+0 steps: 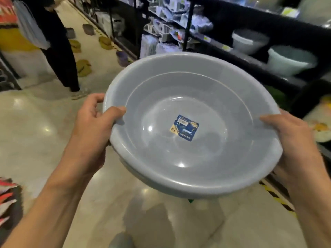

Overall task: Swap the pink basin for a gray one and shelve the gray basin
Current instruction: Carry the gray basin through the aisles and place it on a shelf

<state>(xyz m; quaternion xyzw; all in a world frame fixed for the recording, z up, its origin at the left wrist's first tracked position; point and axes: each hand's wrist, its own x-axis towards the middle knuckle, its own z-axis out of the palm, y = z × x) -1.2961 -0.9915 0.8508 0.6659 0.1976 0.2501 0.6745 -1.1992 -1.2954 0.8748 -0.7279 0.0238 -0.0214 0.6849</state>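
A large round gray basin (193, 97) fills the middle of the view, held level above the floor. A blue label (185, 127) is stuck to its bottom inside. My left hand (93, 126) grips the rim on the left, thumb on top. On the right side my right hand (293, 140) grips the rim. A second rim edge shows just under the basin at its lower left. No pink basin is in view.
Dark shelves (250, 56) run along the right, carrying pale basins (290, 59) and packaged goods. A person in dark clothes (59, 51) stands in the aisle at upper left. Small items lie along the glossy floor (35, 131). Yellow-black tape (275, 197) marks the shelf base.
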